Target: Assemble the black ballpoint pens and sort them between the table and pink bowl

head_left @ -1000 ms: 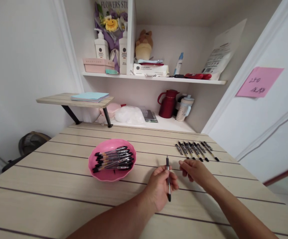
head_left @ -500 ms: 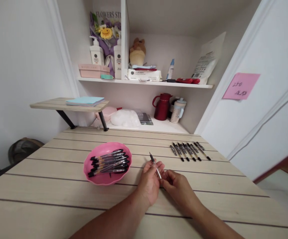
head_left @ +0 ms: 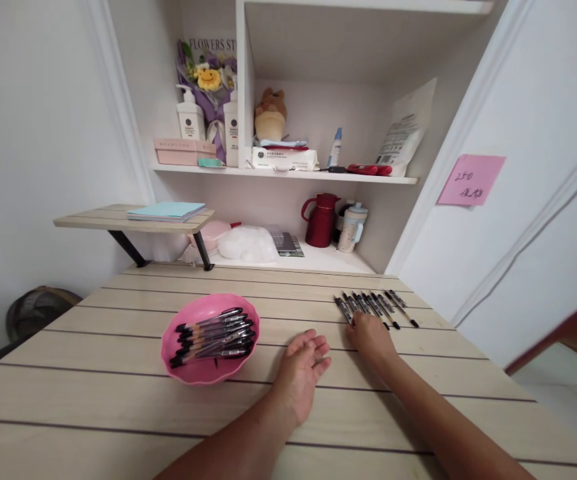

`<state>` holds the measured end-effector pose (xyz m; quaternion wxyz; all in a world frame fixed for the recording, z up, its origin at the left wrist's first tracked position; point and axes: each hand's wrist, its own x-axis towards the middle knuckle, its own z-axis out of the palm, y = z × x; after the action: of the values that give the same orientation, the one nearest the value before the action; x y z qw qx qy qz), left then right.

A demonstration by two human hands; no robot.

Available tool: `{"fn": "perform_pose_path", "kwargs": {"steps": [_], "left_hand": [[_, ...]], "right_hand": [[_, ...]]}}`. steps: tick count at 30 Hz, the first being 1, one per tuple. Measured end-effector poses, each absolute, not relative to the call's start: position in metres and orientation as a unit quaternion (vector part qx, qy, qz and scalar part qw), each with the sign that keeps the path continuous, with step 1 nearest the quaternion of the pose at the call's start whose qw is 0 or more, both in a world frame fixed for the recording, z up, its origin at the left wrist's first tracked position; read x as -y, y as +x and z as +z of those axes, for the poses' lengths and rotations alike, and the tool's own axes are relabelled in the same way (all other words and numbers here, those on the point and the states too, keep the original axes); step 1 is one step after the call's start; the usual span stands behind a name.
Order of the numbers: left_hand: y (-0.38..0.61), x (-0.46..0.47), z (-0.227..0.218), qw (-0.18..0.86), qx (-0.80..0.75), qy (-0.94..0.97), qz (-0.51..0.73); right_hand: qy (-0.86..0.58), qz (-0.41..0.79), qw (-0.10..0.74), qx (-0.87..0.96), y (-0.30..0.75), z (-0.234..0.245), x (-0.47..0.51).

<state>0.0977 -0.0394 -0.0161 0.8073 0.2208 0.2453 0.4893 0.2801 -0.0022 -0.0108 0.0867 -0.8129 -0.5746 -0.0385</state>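
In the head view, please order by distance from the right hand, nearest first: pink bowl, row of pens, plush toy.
1. Row of pens: at the right hand's fingertips.
2. Pink bowl: to its left.
3. Plush toy: back, upper shelf.

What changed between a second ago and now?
The pen left the left hand, which now lies open and empty. The right hand moved to the left end of the row of pens, seemingly with it. The pink bowl of pens stayed put.
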Motion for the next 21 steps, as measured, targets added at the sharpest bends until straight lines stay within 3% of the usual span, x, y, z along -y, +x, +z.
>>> {"fn": "perform_pose_path", "kwargs": {"steps": [21], "left_hand": [[0.094,0.042,-0.013,0.795,-0.252,0.279,0.476]], "right_hand": [[-0.773,-0.019,0.092,0.627,0.236,0.0,0.042]]}}
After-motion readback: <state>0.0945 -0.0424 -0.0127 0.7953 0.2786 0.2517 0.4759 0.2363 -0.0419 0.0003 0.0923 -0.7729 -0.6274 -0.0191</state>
